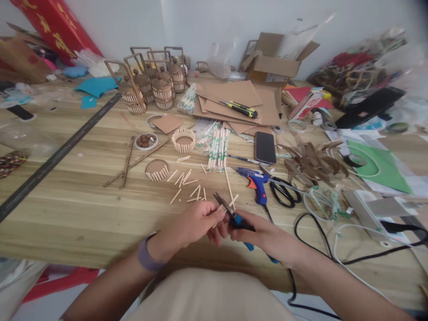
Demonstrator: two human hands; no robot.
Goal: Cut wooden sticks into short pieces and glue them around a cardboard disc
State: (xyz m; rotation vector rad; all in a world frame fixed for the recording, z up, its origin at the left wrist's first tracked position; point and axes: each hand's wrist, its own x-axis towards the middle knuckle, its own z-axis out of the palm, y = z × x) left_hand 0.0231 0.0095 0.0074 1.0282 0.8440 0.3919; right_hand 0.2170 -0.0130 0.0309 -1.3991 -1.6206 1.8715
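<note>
Currently the left hand (199,220) pinches slender wooden sticks (235,200) above the desk (90,214); the right hand (265,235) curls round blue-black cutters (238,220), metal blades at the sticks. Green-printed wrappers (218,149) lie beyond, illegible.

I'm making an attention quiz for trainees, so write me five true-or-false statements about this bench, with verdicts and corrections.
1. The right hand holds a blue-handled cutting tool. True.
2. The left hand is empty. False: the left hand holds thin wooden sticks.
3. The yellow-and-black utility knife lies on cardboard. True.
4. The phone lies to the left of the glue gun, among the lidded containers. False: the phone lies beyond the glue gun, well to the right of the lidded containers.
5. The glue gun has a blue body and an orange trigger. True.
</note>
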